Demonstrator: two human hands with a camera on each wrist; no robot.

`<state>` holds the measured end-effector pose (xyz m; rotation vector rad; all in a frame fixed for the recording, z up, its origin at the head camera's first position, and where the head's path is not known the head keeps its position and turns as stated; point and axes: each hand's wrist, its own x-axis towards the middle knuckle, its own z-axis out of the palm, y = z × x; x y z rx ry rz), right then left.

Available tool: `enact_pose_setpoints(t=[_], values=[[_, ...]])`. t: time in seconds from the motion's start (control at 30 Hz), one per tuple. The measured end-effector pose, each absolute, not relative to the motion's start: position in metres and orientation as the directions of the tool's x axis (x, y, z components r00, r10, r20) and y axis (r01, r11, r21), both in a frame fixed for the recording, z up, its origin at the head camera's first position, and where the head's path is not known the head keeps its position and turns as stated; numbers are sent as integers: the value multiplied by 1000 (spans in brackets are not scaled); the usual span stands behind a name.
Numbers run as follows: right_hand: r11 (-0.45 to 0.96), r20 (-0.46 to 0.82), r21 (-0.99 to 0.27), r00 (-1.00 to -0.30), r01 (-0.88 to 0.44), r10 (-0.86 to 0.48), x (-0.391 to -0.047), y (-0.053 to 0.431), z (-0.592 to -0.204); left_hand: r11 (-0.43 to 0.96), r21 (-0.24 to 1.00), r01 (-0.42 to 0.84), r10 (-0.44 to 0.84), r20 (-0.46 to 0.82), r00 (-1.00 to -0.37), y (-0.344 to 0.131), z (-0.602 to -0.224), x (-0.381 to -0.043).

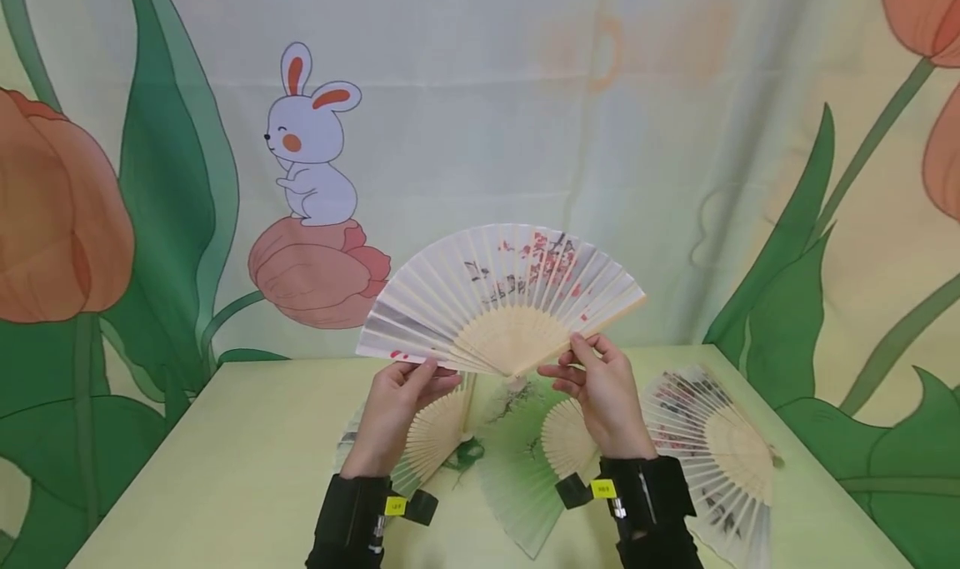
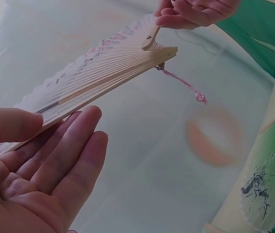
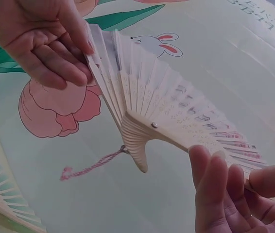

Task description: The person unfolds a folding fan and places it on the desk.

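Observation:
A white folding fan (image 1: pixel 517 286) with red blossoms and pale wooden ribs is spread wide above the table. My left hand (image 1: pixel 405 411) pinches its left outer edge between thumb and fingers. At the opposite edge, my right hand (image 1: pixel 603 394) pinches the outer rib, which runs between thumb and fingertips in the right wrist view. A metal rivet (image 3: pixel 154 124) joins the ribs at the pivot, and a thin pink cord (image 3: pixel 91 166) hangs below it. The left wrist view shows the fan nearly edge-on, with the left thumb (image 2: pixel 18 124) on top.
On the light yellow-green table (image 1: pixel 195 444) lie three more spread fans: a green one (image 1: pixel 517 486) in the middle, a greenish one (image 1: pixel 435 436) partly behind the left hand, and a white flowered one (image 1: pixel 723 461) at right. A backdrop (image 1: pixel 480 136) printed with tulips and a rabbit hangs behind.

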<state>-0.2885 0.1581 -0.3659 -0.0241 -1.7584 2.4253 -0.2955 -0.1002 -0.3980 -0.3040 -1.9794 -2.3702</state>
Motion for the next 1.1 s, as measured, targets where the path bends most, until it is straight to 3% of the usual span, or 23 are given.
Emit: enact_pose_setpoints(t=[0.73, 1.1], values=[[-492, 65, -861, -988, -127, 140, -290, 152, -363, -185, 965, 185, 87, 204, -975, -105, -393, -296], [-513, 48, -849, -985, -129, 168, -290, 146, -365, -230, 956, 180, 81, 203, -976, -106, -395, -295]])
